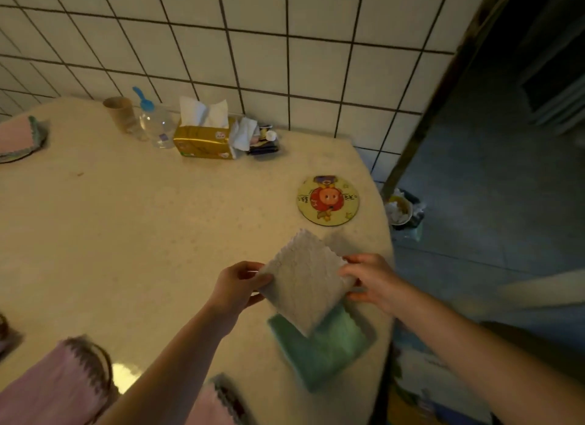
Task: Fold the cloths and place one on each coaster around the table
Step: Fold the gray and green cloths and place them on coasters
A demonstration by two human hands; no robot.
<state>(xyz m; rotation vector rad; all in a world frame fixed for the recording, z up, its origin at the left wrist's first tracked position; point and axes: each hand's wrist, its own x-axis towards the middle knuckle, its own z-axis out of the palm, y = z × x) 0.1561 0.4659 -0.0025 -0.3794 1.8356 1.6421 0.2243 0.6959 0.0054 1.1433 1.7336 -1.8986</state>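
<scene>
Pink cloths (53, 390); white cloth (305, 282) between hands

Bare table (158, 235) between coaster (328, 200) and tissue pack (205, 141).

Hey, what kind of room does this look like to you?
Most likely a home kitchen or dining corner: a white tiled wall behind a cream table holding a tissue pack, a water bottle and a cartoon coaster.

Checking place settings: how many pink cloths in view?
3: pink cloth far left on a coaster; one bottom left; one bottom centre, partly behind the left forearm. More may sit off-frame.
</scene>
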